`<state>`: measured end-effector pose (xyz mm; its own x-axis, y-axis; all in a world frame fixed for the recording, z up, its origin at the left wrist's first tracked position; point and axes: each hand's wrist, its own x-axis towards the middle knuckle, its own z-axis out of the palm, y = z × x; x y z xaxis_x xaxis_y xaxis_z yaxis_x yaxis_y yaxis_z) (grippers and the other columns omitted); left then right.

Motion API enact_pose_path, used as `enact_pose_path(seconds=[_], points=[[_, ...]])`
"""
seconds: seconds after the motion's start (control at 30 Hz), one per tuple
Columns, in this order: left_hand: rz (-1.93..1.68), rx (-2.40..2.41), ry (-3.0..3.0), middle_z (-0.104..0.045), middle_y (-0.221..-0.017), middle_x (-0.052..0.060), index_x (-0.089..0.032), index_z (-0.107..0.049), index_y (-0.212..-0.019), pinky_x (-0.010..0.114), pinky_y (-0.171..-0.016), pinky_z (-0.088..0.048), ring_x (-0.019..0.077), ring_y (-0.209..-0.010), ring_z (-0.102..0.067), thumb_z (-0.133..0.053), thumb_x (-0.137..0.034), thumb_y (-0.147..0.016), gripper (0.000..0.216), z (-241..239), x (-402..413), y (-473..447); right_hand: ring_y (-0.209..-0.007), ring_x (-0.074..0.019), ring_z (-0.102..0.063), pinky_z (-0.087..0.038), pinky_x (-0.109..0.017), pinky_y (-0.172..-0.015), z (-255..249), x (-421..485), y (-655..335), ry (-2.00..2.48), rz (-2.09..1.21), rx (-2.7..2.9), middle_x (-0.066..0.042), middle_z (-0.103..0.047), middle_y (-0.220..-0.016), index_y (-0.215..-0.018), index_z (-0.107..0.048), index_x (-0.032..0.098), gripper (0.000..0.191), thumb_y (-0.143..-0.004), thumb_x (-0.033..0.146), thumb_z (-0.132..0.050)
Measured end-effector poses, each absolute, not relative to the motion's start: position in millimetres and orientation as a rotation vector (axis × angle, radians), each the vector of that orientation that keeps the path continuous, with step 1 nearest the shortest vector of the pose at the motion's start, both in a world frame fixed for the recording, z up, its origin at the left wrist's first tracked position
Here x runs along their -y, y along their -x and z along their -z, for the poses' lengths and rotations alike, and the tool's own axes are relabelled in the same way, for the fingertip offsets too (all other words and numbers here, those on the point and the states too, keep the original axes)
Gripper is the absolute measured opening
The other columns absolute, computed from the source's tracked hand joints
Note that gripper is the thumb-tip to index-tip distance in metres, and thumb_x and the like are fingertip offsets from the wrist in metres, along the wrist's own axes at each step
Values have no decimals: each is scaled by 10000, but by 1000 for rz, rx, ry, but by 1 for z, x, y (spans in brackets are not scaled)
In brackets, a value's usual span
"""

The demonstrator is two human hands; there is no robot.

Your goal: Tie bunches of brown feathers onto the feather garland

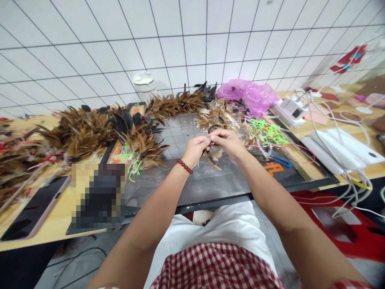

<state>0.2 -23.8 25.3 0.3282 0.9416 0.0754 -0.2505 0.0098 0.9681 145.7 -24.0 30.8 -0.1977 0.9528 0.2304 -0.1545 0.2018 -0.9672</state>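
My left hand [195, 149] and my right hand [227, 140] meet fingertip to fingertip over the dark board [168, 182]. Both are closed in a pinch on a small brown feather [215, 154], part of which shows beneath the fingers. My fingers cover the rest of it. Just behind them lies a loose heap of pale and brown feathers [221, 114]. Bright green cords [267, 131] are piled to the right of my right hand. Left of my left hand rests a bunch of brown and black feathers [144, 140] with green cord ends.
Long feather bundles [177, 103] line the back, before a tiled wall. A purple plastic bag [249, 94] sits behind the cords, a blue tool [281, 161] to the right. White power adapters [291, 110] and cables crowd the right side. A phone [36, 206] lies at left.
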Motion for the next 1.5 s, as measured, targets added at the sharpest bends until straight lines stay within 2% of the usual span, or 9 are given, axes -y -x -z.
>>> enact_pose_path(seconds=[0.2, 0.4, 0.47, 0.53, 0.7, 0.97, 1.17, 1.3, 1.5], points=[[-1222, -815, -1003, -497, -519, -17, -128, -601, -632, 177, -530, -368, 62, -515, -482, -633, -285, -773, 213, -23, 19, -1, -560, -97, -495, -407, -243, -561, -22, 19, -153, 1101, -925, 1613, 10, -576, -622, -696, -622, 154, 280, -682, 422, -702], [-1274, -780, -821, -440, -506, -40, -140, -565, -656, 186, -560, -420, 65, -516, -504, -633, -264, -775, 185, -23, 15, 1, -738, -150, -534, -421, -283, -698, -12, 24, -143, 1143, -508, 2039, -22, -588, -802, -910, -667, 177, 331, -640, 353, -745], [-1252, -742, -777, -438, -509, -38, -145, -554, -671, 197, -568, -436, 78, -542, -528, -624, -265, -783, 178, -25, 15, 3, -753, -157, -535, -415, -288, -712, -11, 24, -140, 1191, -425, 2070, -31, -585, -791, -816, -669, 178, 175, -691, 298, -698], [-1228, -713, -741, -445, -519, -33, -150, -543, -688, 206, -579, -449, 98, -596, -563, -618, -274, -790, 177, -27, 15, 4, -730, -149, -533, -406, -280, -697, -11, 22, -141, 1216, -409, 2065, -28, -577, -750, -699, -651, 181, 51, -726, 222, -637], [-1353, -736, -666, -557, -650, 2, -161, -508, -707, 180, -559, -429, 93, -677, -585, -607, -278, -804, 182, -29, 10, 8, -562, -111, -456, -349, -256, -560, -15, 12, -157, 1346, -531, 1756, 11, -536, -607, -625, -619, 174, 108, -708, 242, -631], [-1434, -850, -622, -570, -693, -25, -175, -520, -740, 185, -493, -391, 41, -491, -473, -627, -299, -785, 169, -26, 4, 12, -481, -88, -463, -368, -230, -471, -26, 10, -162, 1134, -972, 1161, 18, -576, -570, -684, -596, 178, 264, -626, 407, -714], [-1290, -812, -638, -590, -656, 8, -148, -532, -708, 210, -606, -462, 85, -601, -574, -586, -237, -815, 149, -29, 12, 6, -672, -152, -598, -495, -309, -658, -26, 13, -153, 1004, -695, 1160, -16, -639, -706, -770, -634, 206, 168, -696, 346, -688], [-1096, -740, -660, -627, -703, 47, -137, -540, -699, 242, -604, -476, 123, -647, -609, -603, -241, -802, 159, -32, 19, 3, -886, -178, -594, -464, -370, -848, -25, 24, -144, 873, -347, 1461, -44, -641, -894, -802, -685, 247, 80, -766, 232, -615], [-1198, -664, -587, -591, -666, 15, -160, -535, -713, 293, -702, -510, 123, -653, -596, -604, -242, -796, 136, -33, 17, 7, -835, -173, -555, -467, -343, -755, -22, 30, -139, 841, -284, 1856, -50, -572, -865, -796, -708, 255, 131, -739, 189, -611]])
